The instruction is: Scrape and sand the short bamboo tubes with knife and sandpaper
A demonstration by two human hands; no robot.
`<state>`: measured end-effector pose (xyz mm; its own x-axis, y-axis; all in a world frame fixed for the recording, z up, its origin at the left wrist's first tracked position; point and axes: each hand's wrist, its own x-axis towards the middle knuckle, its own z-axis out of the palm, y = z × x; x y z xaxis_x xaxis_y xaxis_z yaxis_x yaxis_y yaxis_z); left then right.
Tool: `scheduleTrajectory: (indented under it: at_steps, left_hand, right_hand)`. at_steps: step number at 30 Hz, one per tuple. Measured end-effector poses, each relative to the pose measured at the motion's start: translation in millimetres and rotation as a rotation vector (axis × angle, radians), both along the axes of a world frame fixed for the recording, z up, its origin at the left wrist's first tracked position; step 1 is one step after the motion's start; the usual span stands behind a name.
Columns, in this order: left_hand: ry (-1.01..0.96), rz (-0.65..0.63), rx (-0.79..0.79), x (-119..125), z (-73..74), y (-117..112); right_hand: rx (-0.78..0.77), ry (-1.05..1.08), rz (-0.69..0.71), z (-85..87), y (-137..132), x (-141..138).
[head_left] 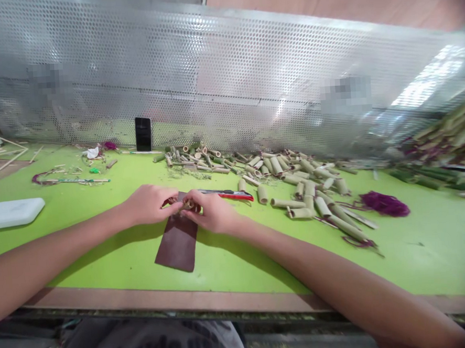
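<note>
Both my hands meet over a dark brown sheet (177, 244), which looks like sandpaper and lies on the green table. A short bamboo piece (187, 204) is pinched between the fingertips, mostly covered by them. My left hand (153, 204) has its thumb and fingers closed at the piece's left side. From the right, my right hand (215, 211) grips the same piece with curled fingers. Just behind the right hand lies a cutter knife (237, 195) with a red and black handle, partly hidden by that hand.
Cut bamboo tubes (275, 166) are heaped at the back and right of the table (246, 267). Purple string (386, 204) lies further right. A phone (143, 134) leans against the perforated metal screen (226, 74). At left is a white object (12, 212).
</note>
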<state>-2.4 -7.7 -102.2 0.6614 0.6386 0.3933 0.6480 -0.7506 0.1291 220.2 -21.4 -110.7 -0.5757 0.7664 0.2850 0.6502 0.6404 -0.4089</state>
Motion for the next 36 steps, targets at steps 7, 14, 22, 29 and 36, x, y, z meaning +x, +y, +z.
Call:
scheduleTrajectory:
  at_steps: [7,14,22,29,36]
  left_hand:
    - [-0.311,0.012,-0.346,6,-3.2,-1]
    - [-0.246,0.173,-0.288,10,-6.5,0]
    - [-0.071,0.101,-0.21,13,-2.4,-4]
    - [-0.015,0.15,-0.1,19,-5.2,-5]
    - [-0.35,0.216,-0.245,15,1.7,5]
  right_hand:
    - [0.031,0.049,-0.036,-0.5,-3,-2]
    - [0.082,0.009,-0.005,-0.3,-6,-3]
    - [0.136,-0.035,0.016,0.5,-7,-3]
    - [0.191,0.016,0.059,0.7,1,-1]
    - [0.164,0.185,0.052,6.9,5,3]
